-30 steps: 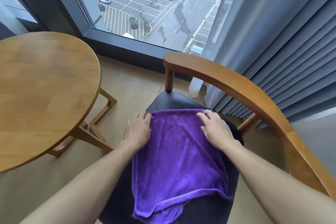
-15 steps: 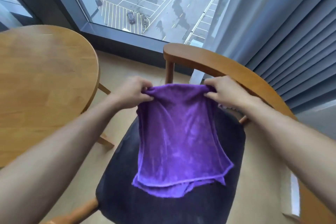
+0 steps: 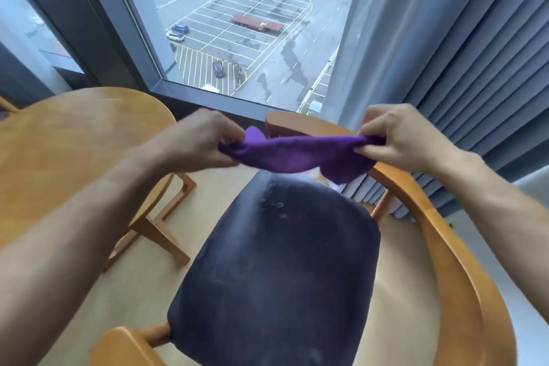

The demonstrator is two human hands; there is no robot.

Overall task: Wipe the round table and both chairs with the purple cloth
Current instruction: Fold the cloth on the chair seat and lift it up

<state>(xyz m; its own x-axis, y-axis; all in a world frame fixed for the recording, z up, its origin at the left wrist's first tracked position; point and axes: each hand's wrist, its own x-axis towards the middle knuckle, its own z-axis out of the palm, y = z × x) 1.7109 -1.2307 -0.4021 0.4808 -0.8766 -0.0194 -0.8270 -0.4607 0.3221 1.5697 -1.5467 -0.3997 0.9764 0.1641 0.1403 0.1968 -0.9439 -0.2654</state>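
Left hand (image 3: 205,140) and right hand (image 3: 398,137) each pinch an end of the purple cloth (image 3: 297,154), stretched above the chair seat (image 3: 276,270); both grips clamped.

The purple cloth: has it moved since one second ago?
Yes. The purple cloth has gone up off the chair seat; both hands hold it in the air.

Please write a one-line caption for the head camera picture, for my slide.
Both hands, left hand and right hand, hold the purple cloth stretched above the chair's dark seat.
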